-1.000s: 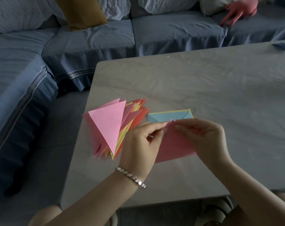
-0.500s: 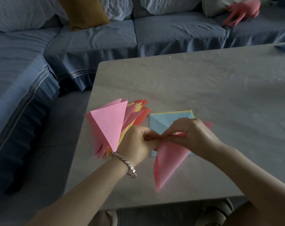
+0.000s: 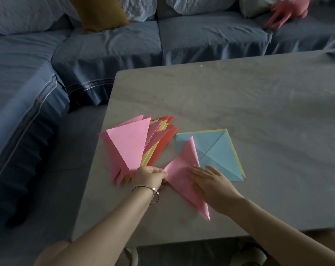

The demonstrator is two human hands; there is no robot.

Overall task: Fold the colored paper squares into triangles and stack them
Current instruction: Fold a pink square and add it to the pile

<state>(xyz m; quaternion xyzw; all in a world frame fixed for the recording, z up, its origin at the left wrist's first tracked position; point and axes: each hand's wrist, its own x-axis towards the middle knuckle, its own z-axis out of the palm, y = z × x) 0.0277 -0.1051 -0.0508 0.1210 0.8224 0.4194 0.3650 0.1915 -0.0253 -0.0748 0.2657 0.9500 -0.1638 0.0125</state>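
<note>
On the table (image 3: 239,104), near the front edge, lies the pink triangle (image 3: 182,169), the paper being worked on now. It is folded in half and lies flat. One tip points up over the blue square (image 3: 216,150) and one long tip points back at the person.

A moment ago this pink paper was up in the air, held between both hands, with the fold only loosely made. Now it is down on the table. That looks like the fold is being pressed sharp, so this one is nearly a done triangle.

The right hand (image 3: 210,181) lies flat on the pink triangle, with its fingers straight and spread, pushing down. It grips nothing. The left hand (image 3: 151,176) has its fingers curled and seems to pinch the left corner of the pink triangle to keep it in place.

Just to the left is the pile of triangles (image 3: 130,144), spread out like a fan. A pink one is on top, with yellow and red ones showing under it. I think the pink triangle goes there once the fold is rubbed flat.

To the right, the blue square is open and has fold lines across it. A yellow square (image 3: 242,173) peeks out from under it. Both are not yet folded, so there is more to do.

Behind the table is a blue sofa (image 3: 105,48).
</note>
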